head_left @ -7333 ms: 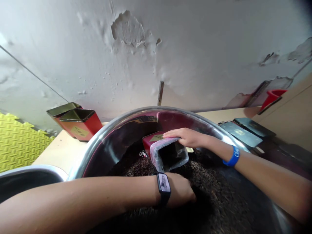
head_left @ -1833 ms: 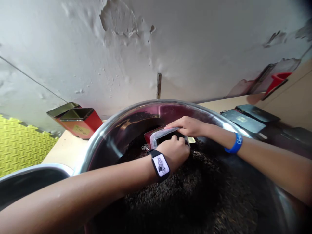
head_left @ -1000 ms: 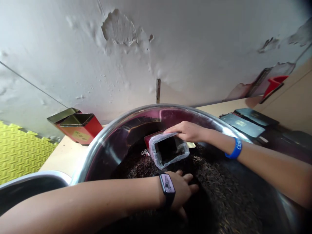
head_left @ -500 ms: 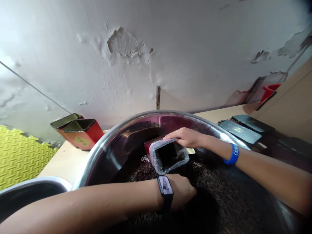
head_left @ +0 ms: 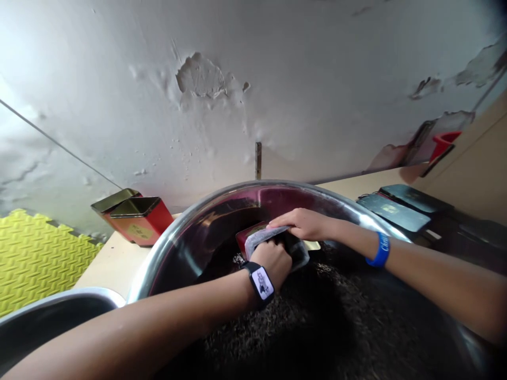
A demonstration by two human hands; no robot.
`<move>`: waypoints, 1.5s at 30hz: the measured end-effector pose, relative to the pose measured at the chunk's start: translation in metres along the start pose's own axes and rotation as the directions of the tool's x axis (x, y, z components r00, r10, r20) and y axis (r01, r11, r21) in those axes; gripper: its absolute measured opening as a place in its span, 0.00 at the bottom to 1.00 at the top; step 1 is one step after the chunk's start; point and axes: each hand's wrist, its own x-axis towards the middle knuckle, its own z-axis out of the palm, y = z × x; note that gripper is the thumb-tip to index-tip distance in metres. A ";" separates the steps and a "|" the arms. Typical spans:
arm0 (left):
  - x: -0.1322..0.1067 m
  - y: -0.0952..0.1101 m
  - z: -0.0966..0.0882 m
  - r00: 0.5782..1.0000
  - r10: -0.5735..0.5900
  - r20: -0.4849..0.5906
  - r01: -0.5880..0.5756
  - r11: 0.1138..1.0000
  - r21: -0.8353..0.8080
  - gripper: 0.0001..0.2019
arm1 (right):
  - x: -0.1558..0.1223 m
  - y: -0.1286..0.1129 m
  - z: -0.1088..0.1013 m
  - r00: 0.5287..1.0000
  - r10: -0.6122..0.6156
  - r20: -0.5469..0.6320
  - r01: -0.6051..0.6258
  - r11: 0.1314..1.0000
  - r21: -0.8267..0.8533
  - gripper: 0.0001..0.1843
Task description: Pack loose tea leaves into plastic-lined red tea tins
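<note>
A red tin (head_left: pixel 244 235) with a clear plastic liner bag (head_left: pixel 255 238) folded over its mouth leans in a large metal basin (head_left: pixel 206 196). Loose dark dried leaves (head_left: pixel 253 322), like tea, cover the basin floor. My right hand (head_left: pixel 304 224), with a blue wristband, grips the far rim of the tin and its liner. My left hand (head_left: pixel 274 259), wearing a watch, is at the mouth of the lined tin with its fingers curled down into it. The fingertips and whatever they hold are hidden. Something gold-coloured (head_left: pixel 312 246) shows beside the tin, under my right hand.
Two open red tins (head_left: pixel 144 224) stand left of the basin on the pale table (head_left: pixel 113 261). Another metal bowl (head_left: pixel 95 293) is at the lower left. Dark flat objects (head_left: pixel 396 211) lie at the right. A peeling wall (head_left: pixel 301 105) rises behind.
My left hand has moved from the dark leaves up and away from me into the mouth of the lined tin. My right hand keeps its hold on the rim.
</note>
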 end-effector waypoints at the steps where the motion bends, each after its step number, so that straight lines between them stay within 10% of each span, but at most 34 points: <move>1: 0.000 0.002 0.001 1.000 0.011 -0.009 -0.011 1.000 0.008 0.12 | 0.000 0.000 0.001 1.000 -0.002 0.003 0.002 1.000 -0.003 0.25; 8: -0.008 0.026 -0.030 0.967 0.220 -0.127 -0.233 0.967 -0.098 0.14 | -0.001 0.003 0.002 1.000 -0.012 0.003 0.012 1.000 -0.005 0.27; 12: -0.023 0.044 -0.015 0.869 0.462 0.176 -0.396 0.864 -0.312 0.20 | -0.001 0.002 0.000 1.000 -0.009 0.010 0.009 1.000 -0.008 0.27; 18: -0.033 0.050 0.005 0.769 0.457 0.447 -0.280 0.869 -0.407 0.46 | -0.001 0.003 0.000 0.999 -0.025 0.029 0.025 1.000 0.011 0.27; 37: -0.013 0.031 -0.003 0.874 0.462 0.151 -0.366 0.831 -0.419 0.10 | -0.003 -0.001 -0.003 0.999 -0.025 0.028 0.024 0.999 0.021 0.25; 45: 0.002 0.004 -0.010 0.992 0.120 -0.040 -0.123 0.989 -0.081 0.12 | -0.002 0.000 0.000 0.999 -0.031 0.034 0.031 1.000 -0.003 0.26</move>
